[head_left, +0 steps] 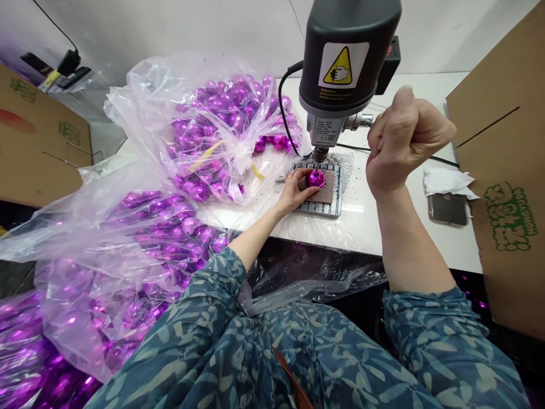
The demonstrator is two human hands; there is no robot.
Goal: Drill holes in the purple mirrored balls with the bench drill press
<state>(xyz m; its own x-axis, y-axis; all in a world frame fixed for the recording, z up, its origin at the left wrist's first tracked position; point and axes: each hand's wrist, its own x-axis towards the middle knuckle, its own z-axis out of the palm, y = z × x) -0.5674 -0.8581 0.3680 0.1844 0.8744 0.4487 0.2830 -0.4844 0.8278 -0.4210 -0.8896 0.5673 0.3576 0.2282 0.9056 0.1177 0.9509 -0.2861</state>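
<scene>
A shiny purple faceted ball (315, 179) rests on a brown pad (326, 195) on the grey base plate (336, 207) of a small drill press (334, 57). My left hand (294, 190) pinches the ball from its left side, thumb in front and fingers behind. Straight above the ball is the chuck (320, 154), and the bit reaches down to its top. My right hand (404, 136) is raised in a fist beside the machine's metal hub (361, 121), wrapped round the feed lever, which the fingers mostly hide.
Clear plastic bags (145, 91) full of purple balls cover the left of the white table (361, 227) and spill below it. Cardboard boxes (506, 170) stand on both sides. A phone (448, 209) lies under a white tissue (447, 182). Dark shavings surround the base; a black cable (283, 108) loops nearby.
</scene>
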